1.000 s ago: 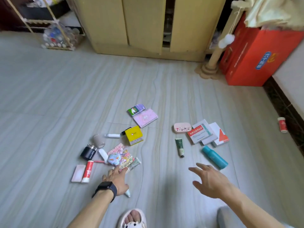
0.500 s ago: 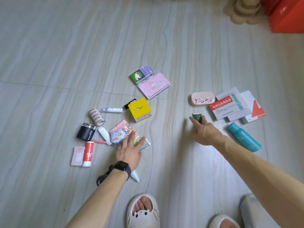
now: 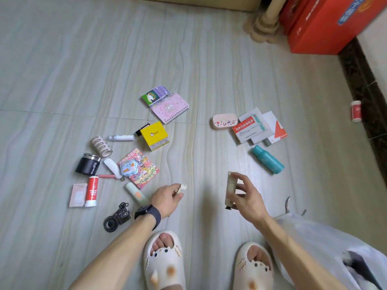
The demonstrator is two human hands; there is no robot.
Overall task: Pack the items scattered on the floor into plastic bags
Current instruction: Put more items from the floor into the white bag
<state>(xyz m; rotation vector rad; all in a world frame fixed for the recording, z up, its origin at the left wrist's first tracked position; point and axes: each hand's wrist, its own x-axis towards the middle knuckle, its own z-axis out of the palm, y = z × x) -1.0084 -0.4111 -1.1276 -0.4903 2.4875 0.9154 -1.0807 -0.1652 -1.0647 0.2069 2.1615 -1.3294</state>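
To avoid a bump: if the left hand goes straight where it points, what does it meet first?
Likely the red-and-white medicine box, after bare floor. The left hand, pinching a small tube, may pass above it; depth is unclear.

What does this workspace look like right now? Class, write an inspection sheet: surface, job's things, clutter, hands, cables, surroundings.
Surface: grey tiled floor, items scattered on it.
Job's things: yellow box, pink notebook, teal bottle and medicine boxes lie loose; plastic bag lies beside the right foot.
Clutter: small red bottle by the skirting, apart from the rest.
Hands: left hand pinches a small white tube; right hand grips a slim tube.
Cables: nothing seen.
Surroundings: red carton and wooden post base, top right.
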